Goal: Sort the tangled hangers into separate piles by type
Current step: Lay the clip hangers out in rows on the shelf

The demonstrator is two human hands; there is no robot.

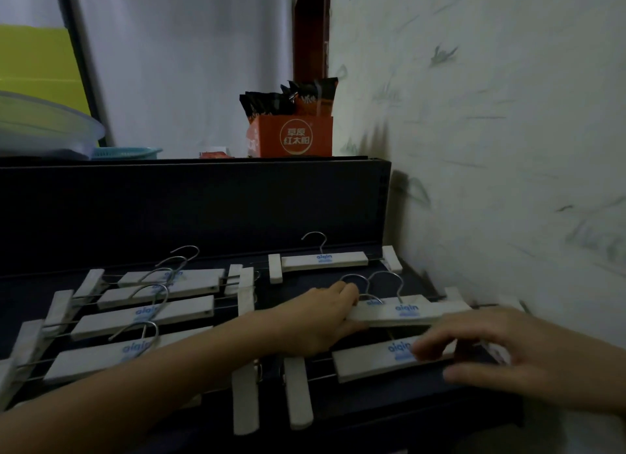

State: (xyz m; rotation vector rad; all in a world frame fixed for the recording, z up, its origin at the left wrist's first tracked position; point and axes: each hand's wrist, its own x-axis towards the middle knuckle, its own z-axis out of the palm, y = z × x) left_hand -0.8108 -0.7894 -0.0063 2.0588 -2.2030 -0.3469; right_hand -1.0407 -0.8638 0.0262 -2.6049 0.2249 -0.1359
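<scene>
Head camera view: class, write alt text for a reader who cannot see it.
A person's left hand grips the end of a white wooden clip hanger on a dark surface, while the right hand touches a nearer hanger. Matching hangers lie in a row to the left.

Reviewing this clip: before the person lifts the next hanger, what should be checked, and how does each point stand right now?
1. Left hand grip on the stacked hangers: ok, its fingers curl round the bar's left end.
2. Right hand grip on the near hanger: cannot tell, the hand is blurred.
3. Hooks of the stacked hangers untangled: cannot tell, they sit close together.
4. Left forearm clear of the left row: not ok, it crosses over the row's nearest hanger.
5. Far hanger out of the way: ok, it lies alone by the back panel.
</scene>
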